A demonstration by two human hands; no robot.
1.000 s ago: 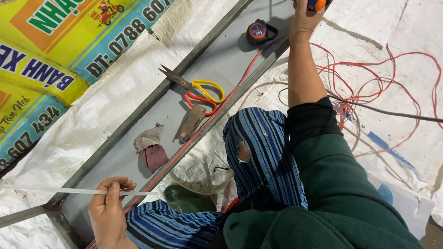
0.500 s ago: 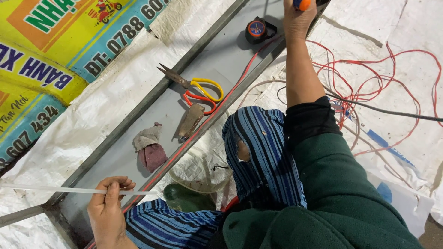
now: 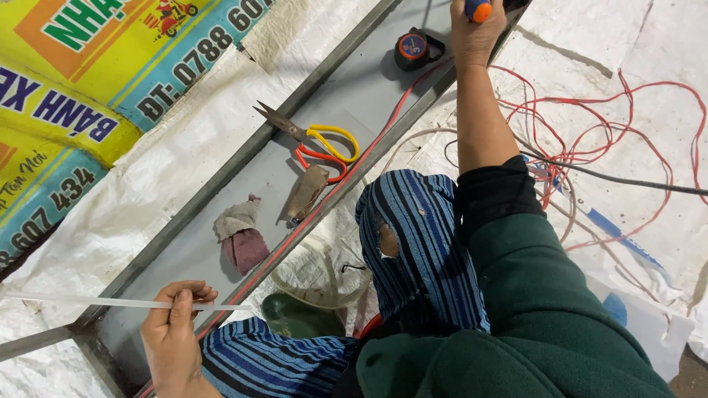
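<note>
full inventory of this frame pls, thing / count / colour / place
metal frame: 1, grey, diagonal from lower left to top
scissors: 1, yellow and red handles, on the frame, middle
tape measure: 1, black with orange, on the frame, top
rag: 1, beige and dull red, on the frame, lower left
brown flat piece: 1, on the frame below the scissors; kind unclear
red wire: tangled, on the white sheeting, right
white strip: 1, thin, pinched by the left hand
banner: 1, yellow and teal, upper left
left hand: bottom left, holding the strip
right hand: top, gripping an orange-handled tool
</note>
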